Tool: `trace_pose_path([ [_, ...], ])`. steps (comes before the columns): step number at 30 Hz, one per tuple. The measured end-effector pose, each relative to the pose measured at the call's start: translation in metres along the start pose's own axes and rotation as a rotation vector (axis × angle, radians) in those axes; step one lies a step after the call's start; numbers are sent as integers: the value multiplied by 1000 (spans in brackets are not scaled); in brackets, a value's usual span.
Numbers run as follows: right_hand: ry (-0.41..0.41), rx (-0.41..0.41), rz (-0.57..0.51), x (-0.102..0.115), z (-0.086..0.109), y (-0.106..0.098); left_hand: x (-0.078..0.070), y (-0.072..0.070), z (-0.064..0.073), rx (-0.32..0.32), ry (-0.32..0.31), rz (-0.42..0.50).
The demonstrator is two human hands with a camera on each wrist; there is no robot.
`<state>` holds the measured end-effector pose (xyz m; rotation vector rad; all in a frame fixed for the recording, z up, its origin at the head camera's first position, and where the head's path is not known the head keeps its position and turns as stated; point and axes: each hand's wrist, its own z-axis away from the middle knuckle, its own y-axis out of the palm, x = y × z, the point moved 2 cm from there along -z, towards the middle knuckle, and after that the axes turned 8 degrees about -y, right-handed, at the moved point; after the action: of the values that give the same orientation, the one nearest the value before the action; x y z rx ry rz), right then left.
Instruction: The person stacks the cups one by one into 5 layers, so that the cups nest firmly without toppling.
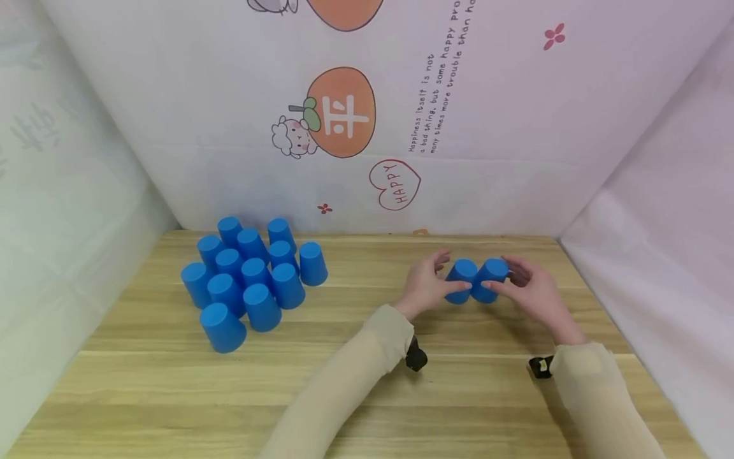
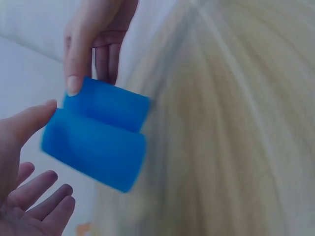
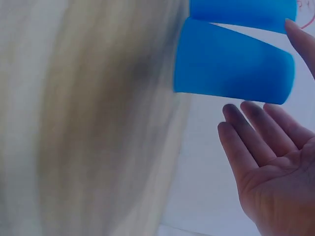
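Two blue cups, mouth down, stand side by side on the wooden table at the right, almost touching at their wide ends. Beside the left cup (image 1: 460,274) is my left hand (image 1: 424,284); its thumb reaches to the cup while the other fingers spread apart from it, as the left wrist view shows. Around the far side of the right cup (image 1: 492,271) lies my right hand (image 1: 536,293). Its thumb crosses in front of that cup, and its remaining fingers are extended loosely beside it in the right wrist view. Neither hand visibly grips a cup.
Several more blue cups (image 1: 262,307), all mouth down, stand in a close group on the left of the wooden table (image 1: 344,376). A printed white cloth (image 1: 504,115) rises behind the table, with white cloth on both sides.
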<state>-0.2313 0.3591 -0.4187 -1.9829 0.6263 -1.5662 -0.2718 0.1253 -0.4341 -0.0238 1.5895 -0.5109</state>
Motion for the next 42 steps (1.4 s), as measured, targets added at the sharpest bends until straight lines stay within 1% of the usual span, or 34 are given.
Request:
trace_pose_path([
  [2, 6, -14, -1, 6, -1, -1, -5, -10, 4, -5, 17, 9],
  [4, -5, -42, -8, 14, -3, -2, -12, -22, 8, -12, 45, 7],
  [9, -104, -142, -22, 40, -10, -3, -27, -57, 21, -49, 145, 10],
  [12, -145, -189, -9, 59, -11, -1, -30, -78, 31, -83, 180, 9],
  [14, -159, -209, 4, 72, -10, 2, -28, -93, 39, -110, 181, 2],
  [16, -172, -209, -2, 83, -9, 5, -26, -107, 50, -134, 171, -15],
  [18, -197, -200, -14, 92, -9, 12, -23, -123, 61, -161, 159, -43],
  [22, -256, -146, -39, 107, -11, 31, -14, -158, 85, -221, 159, -118],
  [26, -313, -91, -52, 123, -14, 52, 2, -191, 109, -297, 153, -192],
  [29, -364, -64, -69, 133, -15, 67, 15, -212, 127, -321, 148, -212],
  [32, -407, -42, -73, 142, -17, 83, 25, -230, 143, -341, 149, -230],
  [36, -439, 3, -94, 152, -18, 107, 34, -249, 161, -375, 140, -251],
  [42, -419, 89, -151, 167, -19, 140, 50, -273, 181, -454, 130, -278],
])
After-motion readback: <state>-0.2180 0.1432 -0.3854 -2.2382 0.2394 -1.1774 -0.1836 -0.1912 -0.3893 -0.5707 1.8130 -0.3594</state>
